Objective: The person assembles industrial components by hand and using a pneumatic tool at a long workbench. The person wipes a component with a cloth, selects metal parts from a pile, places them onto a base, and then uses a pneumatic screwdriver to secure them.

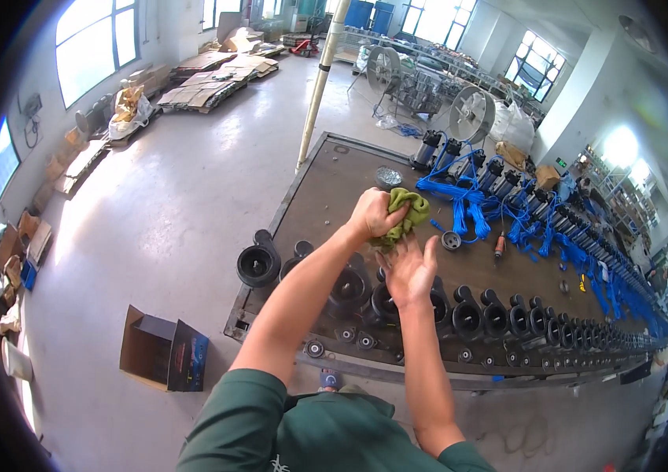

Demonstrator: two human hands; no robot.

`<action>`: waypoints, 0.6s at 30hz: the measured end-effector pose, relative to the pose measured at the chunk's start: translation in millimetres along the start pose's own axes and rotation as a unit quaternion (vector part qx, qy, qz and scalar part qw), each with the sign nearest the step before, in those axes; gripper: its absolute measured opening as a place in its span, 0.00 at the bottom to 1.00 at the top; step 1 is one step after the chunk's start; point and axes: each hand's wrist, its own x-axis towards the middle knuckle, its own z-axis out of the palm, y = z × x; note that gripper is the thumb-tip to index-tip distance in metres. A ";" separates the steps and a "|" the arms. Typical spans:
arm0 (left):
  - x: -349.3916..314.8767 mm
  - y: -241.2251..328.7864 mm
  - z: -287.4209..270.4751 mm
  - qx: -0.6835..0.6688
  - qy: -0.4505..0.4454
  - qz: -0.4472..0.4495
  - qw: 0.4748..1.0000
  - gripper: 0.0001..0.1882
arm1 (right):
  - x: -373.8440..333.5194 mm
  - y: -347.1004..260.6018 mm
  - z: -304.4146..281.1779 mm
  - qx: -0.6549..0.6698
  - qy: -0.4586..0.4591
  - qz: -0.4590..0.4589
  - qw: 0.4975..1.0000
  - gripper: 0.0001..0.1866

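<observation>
Two hands on one green rag above a long workbench.

Left hand [371, 214] fist-closed around the bunched green rag [404, 214]; right hand [408, 271] just below, fingers spread wide, fingertips touching the rag's lower edge. Underneath: a row of black pump housings [475, 315] along the workbench [326, 197]; blue cables [467, 197] farther back.

An open dark cardboard box [165, 352] stands on the floor, lower left.
</observation>
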 end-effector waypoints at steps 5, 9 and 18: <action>21.8 -45.2 -52.3 0.143 0.087 -0.226 0.960 0.26 | -40.3 -19.4 31.5 0.104 -0.140 0.017 0.985 0.45; -2.7 20.3 19.7 -0.132 0.091 -0.149 0.976 0.22 | 12.3 -33.4 -26.2 0.085 0.020 -0.091 0.992 0.34; 16.8 -24.4 80.7 -0.053 0.142 -0.426 0.892 0.18 | -7.8 -36.3 -51.3 -0.243 0.047 -0.023 0.969 0.31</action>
